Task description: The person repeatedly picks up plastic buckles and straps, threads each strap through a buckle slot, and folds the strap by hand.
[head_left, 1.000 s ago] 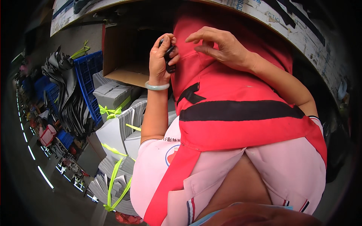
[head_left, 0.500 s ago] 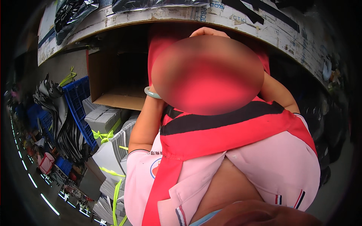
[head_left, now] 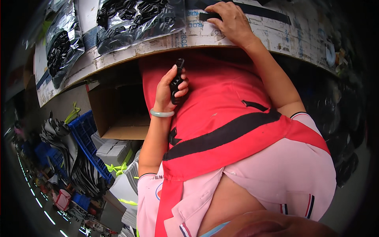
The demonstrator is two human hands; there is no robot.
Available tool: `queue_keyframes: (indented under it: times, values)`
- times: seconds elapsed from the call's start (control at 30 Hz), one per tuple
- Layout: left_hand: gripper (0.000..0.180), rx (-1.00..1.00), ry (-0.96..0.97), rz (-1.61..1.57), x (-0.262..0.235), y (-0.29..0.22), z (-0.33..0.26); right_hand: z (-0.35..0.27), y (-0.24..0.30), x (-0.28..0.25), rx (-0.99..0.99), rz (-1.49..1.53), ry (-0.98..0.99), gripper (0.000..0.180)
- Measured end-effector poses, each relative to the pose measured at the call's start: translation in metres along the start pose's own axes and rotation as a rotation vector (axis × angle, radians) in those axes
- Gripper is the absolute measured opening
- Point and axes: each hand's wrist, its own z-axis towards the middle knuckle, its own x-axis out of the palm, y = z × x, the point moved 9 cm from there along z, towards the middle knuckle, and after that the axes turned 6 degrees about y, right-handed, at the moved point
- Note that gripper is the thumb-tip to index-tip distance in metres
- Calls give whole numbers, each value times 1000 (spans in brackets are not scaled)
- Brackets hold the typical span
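In front of my red apron, my left hand (head_left: 166, 89), with a pale bangle on its wrist, is closed round black plastic buckles (head_left: 176, 86). They stick out above and below the fingers; how many there are is partly hidden. My right arm reaches out over the table, and my right hand (head_left: 233, 24) has its fingers bent on the end of a short black strap (head_left: 209, 16). A longer black strap (head_left: 268, 13) lies flat just beyond that hand. Left of it, a clear plastic bag (head_left: 138, 23) holds many black buckles.
The worn table's edge (head_left: 118, 65) curves across the top. Another bag of black parts (head_left: 61, 55) hangs over its left edge. Below stand an open cardboard box (head_left: 122, 132), a blue crate (head_left: 89, 138) and grey stacks tied with yellow-green strips (head_left: 116, 152).
A blurred patch hid most of both hands earlier. Now my right hand is out on the table at the strap, and my left hand shows lower, with the buckles. The view takes in more tabletop.
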Motion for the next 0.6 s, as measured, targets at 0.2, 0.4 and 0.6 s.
queue_keyframes:
  times: [0.2, 0.4, 0.6]
  values:
    - [29, 100, -394, -201, -13, 11, -12, -7, -24, 18, 83, 268, 214, 12]
    - [27, 191, -217, 325, 1, -11, -10, -12, 26, -3, 266, 1056, 279, 22]
    - [18, 415, -334, 784, 20, -28, -21, -75, 100, 48, 711, 1636, 737, 21]
